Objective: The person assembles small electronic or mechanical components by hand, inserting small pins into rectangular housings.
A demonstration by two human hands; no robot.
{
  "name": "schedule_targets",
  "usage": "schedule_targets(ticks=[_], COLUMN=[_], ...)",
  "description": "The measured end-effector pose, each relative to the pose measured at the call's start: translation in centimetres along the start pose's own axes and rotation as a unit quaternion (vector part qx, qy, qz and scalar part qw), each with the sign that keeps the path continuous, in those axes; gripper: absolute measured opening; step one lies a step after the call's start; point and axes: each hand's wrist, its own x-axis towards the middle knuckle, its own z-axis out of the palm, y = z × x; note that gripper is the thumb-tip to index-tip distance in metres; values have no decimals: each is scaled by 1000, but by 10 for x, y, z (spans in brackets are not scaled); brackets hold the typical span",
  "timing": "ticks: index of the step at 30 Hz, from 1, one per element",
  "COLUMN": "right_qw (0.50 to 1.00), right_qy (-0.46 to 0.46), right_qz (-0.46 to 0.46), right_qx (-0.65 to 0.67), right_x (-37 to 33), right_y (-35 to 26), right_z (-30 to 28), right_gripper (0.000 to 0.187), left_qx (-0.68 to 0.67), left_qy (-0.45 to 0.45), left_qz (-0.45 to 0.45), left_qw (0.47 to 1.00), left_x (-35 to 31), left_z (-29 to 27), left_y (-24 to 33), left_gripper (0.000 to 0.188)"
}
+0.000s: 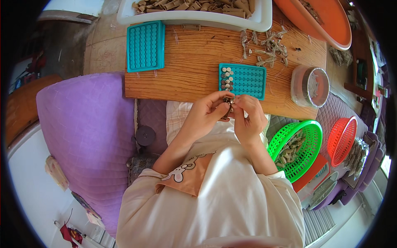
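Note:
Both hands meet just in front of the table's near edge, around a small dark part with shiny metal bits (227, 100). My left hand (209, 113) grips this part between thumb and fingers. At its right side, the fingertips of my right hand (250, 117) are pinched together; whatever they hold is too small to make out. Directly beyond the hands lies a teal tray with round pockets (250, 80). Small round silver discs (227, 76) sit in its left columns, some of them looking darker. The underside of the held part is hidden by my fingers.
Stacked teal trays (144, 46) lie on the wooden table (186, 78). Behind are a white tub (194, 17) of tan pieces, small clear-wrapped parts (271, 46) and an orange basin (322, 25). Rightward stand a clear round container (304, 87), a green basket (312, 153) and a red basket (342, 140).

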Motion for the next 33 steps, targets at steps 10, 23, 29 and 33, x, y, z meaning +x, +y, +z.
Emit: schedule_targets(ticks=[10,23,29,33], right_qw=[996,961,976,990], right_qy=[-81,-152,-39,-43], right_qz=[-21,127,187,120], right_qx=[-43,-195,-104,-64], right_x=[1,-5,4,15], right_y=[1,44,35,-4], right_z=[-7,9,5,-3], right_gripper=[16,25,18,17], left_qx=[46,-3,-12,-28], left_qy=[9,47,50,26], left_qz=[12,34,2,4], left_qw=[999,998,999,999], left_x=[5,5,2,-1], left_z=[-6,-15,-11,-8], left_y=[-10,-1,5,5], left_gripper=[25,22,23,25])
